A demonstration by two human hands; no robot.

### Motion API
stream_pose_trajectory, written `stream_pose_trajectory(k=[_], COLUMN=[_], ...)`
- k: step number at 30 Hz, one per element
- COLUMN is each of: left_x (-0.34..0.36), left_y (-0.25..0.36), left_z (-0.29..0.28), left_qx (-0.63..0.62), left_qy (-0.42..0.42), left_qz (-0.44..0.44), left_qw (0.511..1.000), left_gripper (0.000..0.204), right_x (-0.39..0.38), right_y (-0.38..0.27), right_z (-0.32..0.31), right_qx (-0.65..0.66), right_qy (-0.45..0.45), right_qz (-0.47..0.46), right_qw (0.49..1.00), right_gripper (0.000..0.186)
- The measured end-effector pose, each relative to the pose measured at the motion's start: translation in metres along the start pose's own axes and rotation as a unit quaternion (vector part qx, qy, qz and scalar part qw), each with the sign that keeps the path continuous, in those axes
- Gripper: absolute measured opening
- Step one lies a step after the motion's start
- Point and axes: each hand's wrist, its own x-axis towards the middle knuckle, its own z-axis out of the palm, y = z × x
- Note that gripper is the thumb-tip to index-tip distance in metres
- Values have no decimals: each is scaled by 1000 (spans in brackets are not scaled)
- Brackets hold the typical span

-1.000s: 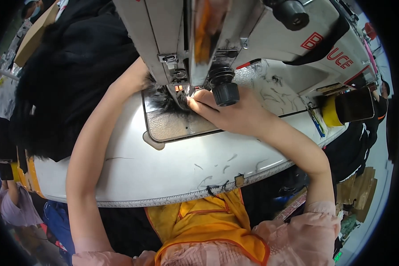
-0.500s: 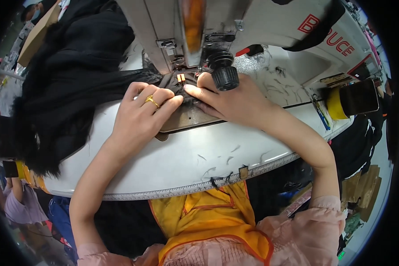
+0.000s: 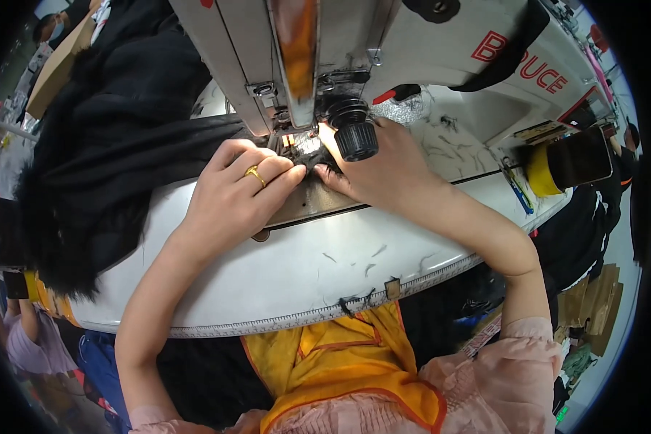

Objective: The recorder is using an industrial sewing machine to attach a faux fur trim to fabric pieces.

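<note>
My left hand (image 3: 231,188), with a gold ring, lies on the sewing machine's front plate. Its fingers are closed on the edge of a black garment (image 3: 166,145), beside the presser foot (image 3: 288,140). From the right, my right hand (image 3: 387,163) reaches under the black knob (image 3: 357,137). Its thumb touches a dark fuzzy piece of the same cloth near my left fingertips, and its index finger reaches toward the needle area; the knob hides part of these fingers. Lamplight falls on bare metal (image 3: 309,143) between the hands.
The white sewing machine (image 3: 441,43) rises ahead. Loose black fibres dot the white table (image 3: 318,267), which has a measuring tape (image 3: 267,329) along its front edge. Fluffy black trim (image 3: 65,267) hangs at the left. A yellow-and-black holder (image 3: 550,166) stands at the right.
The whole view has shifted slightly. My right thumb and index finger have spread apart, baring lit metal near the presser foot. My left hand keeps nearly the same place and hold.
</note>
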Motion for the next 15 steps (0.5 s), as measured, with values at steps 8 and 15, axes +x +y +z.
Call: stream_pose_trajectory(k=[8,15], left_x=[-3,-6], left_y=[8,2], left_z=[-3,0], left_qx=[-23,7], left_qy=[-4,19], left_qz=[-55,-73], left_qw=[998,997], left_gripper=[28,22], right_x=[-1,1], right_y=[16,18], right_z=[7,13], right_qx=[70,86], right_qy=[51,113], right_qz=[-83,-144], right_qw=[993,979], right_gripper=[31,20])
